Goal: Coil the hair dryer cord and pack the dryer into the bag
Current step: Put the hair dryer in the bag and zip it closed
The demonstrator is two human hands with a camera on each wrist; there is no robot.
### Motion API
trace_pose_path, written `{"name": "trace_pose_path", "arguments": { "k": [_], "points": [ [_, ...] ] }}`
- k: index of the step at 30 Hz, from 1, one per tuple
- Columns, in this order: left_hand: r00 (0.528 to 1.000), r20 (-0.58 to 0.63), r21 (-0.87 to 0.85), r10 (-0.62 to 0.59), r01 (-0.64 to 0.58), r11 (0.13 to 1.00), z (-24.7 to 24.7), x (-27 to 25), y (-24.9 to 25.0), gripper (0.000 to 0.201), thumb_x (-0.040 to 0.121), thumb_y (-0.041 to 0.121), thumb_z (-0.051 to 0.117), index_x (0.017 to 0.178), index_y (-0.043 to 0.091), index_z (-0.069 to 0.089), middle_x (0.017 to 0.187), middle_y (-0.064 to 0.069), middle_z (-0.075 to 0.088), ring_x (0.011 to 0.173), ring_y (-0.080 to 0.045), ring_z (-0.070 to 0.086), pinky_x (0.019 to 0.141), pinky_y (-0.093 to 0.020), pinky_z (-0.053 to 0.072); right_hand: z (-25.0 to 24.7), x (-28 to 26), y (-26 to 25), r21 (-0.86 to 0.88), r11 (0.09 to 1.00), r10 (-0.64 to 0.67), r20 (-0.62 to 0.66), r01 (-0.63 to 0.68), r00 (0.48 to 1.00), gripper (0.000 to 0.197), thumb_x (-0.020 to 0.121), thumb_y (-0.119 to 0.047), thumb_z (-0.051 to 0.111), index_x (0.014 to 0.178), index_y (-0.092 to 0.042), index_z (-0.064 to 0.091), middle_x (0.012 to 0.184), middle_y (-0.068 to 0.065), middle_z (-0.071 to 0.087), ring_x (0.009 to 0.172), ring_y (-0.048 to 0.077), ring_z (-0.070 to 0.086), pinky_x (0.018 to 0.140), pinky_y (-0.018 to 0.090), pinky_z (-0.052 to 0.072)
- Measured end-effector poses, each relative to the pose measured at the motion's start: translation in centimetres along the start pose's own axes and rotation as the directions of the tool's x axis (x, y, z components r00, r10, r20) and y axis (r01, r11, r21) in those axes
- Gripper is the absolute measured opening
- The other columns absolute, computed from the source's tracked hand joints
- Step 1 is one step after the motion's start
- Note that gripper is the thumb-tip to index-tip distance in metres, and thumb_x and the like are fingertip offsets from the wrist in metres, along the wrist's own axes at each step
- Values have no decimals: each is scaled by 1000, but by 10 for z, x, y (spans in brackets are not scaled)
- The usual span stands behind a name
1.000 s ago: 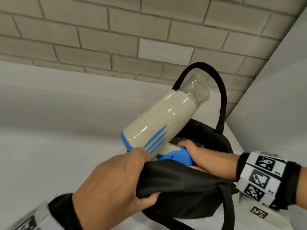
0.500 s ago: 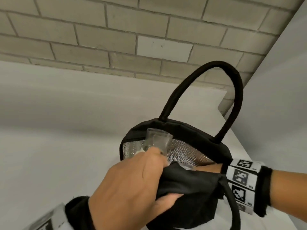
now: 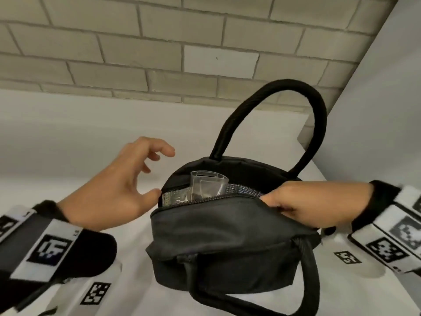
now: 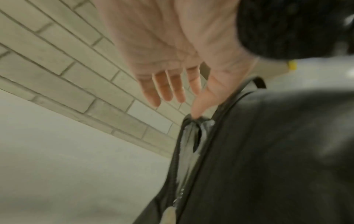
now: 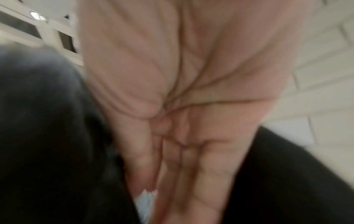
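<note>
The fingers (image 3: pixel 159 149) of the left hand (image 3: pixel 114 190) are spread wide and loosely bent, holding nothing; only the thumb tip touches the left end of the bag's zipper opening, which the left wrist view also shows (image 4: pixel 197 110). That hand hovers over the white counter (image 3: pixel 68 144), left of the black bag (image 3: pixel 223 236).

The bag stands on the counter near its far right corner, where a pale brick wall (image 3: pixel 136 53) meets a plain white side panel (image 3: pixel 376 110). One padded handle (image 3: pixel 316 115) arches upright above the bag, and a second handle (image 3: pixel 305 270) hangs down the near side onto the counter. The top is unzipped, showing silver lining (image 3: pixel 241 190) along the far inner wall. The hair dryer sits inside the bag; only its clear nozzle (image 3: pixel 208 184) pokes up through the left half of the opening. The cord cannot be seen.

At the right end of the opening, the right hand (image 3: pixel 312 204) grips the near edge of the bag, thumb on top and fingers tucked under the fabric; the right wrist view (image 5: pixel 182 106) is blurred but shows the fingers pressed together against black cloth. Both wrists wear black bands with printed marker tags (image 3: pixel 51 249), and 2 similar markers lie flat on the counter (image 3: pixel 347 257).
</note>
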State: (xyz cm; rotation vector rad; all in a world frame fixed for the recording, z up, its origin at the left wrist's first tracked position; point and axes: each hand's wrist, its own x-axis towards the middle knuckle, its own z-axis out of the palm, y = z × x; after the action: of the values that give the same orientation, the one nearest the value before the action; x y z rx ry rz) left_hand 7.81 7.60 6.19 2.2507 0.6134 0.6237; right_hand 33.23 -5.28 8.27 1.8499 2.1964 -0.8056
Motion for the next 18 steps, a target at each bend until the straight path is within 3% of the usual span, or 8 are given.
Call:
{"name": "trace_pose_path", "arguments": {
  "k": [3,6,8,10,12,15,17,18],
  "points": [
    [993,114,85,21,-31,996,15,11,-13,60,63,39,64,107,61,31,122,27,37,112,4,40,87,-8,39,-10,-19,-7,-63,997,-54,-234,40,971,26,86,-15,54,104,-33,58,77,-24,54,75,-7,51,66,9,41],
    [985,110,111,132,-144,983,26,18,-19,68,74,9,71,109,53,34,115,30,37,103,20,39,79,2,35,-1,-28,-5,-420,906,-181,-484,-46,856,29,73,-32,63,99,-28,52,82,-11,53,70,3,42,57,16,30],
    [980,73,200,185,-196,960,28,22,-20,59,79,4,64,110,47,39,108,30,39,95,24,40,72,-3,39,15,-22,3,-543,820,-167,-532,-183,830,50,59,-35,74,101,-22,50,90,0,54,74,18,44,63,27,26],
    [979,3,266,202,-195,944,29,25,-24,49,82,13,60,114,42,37,104,20,48,86,14,45,67,-8,38,24,-15,15,-580,755,-121,-581,-306,805,63,53,-33,80,106,-19,49,100,6,48,81,22,40,69,32,24],
    [981,-55,315,185,-158,936,28,25,-27,37,79,30,51,116,32,47,101,5,60,77,2,49,67,-11,38,27,-9,20,-572,738,-110,-627,-359,771,59,58,-25,78,108,-17,48,107,9,43,86,25,40,73,35,28],
    [979,-95,344,182,-139,929,24,26,-29,54,76,41,35,116,12,58,93,-9,68,72,-12,57,65,-22,45,20,1,17,-463,825,-37,-619,-326,785,50,62,-15,74,107,-18,50,110,16,54,79,31,55,63,39,47],
    [974,-132,369,184,-124,921,21,29,-27,53,78,39,37,116,9,59,93,-12,70,74,-21,61,70,-27,43,10,4,11,-316,909,46,-571,-271,820,46,69,-21,72,109,-24,51,121,13,52,91,31,56,74,38,49],
    [971,-156,390,182,-109,915,20,32,-27,47,81,35,42,117,9,58,97,-13,70,78,-25,63,71,-27,42,5,4,7,-259,934,62,-561,-247,825,39,73,-28,69,109,-28,53,127,10,49,101,30,52,84,37,41]
  ]
}}
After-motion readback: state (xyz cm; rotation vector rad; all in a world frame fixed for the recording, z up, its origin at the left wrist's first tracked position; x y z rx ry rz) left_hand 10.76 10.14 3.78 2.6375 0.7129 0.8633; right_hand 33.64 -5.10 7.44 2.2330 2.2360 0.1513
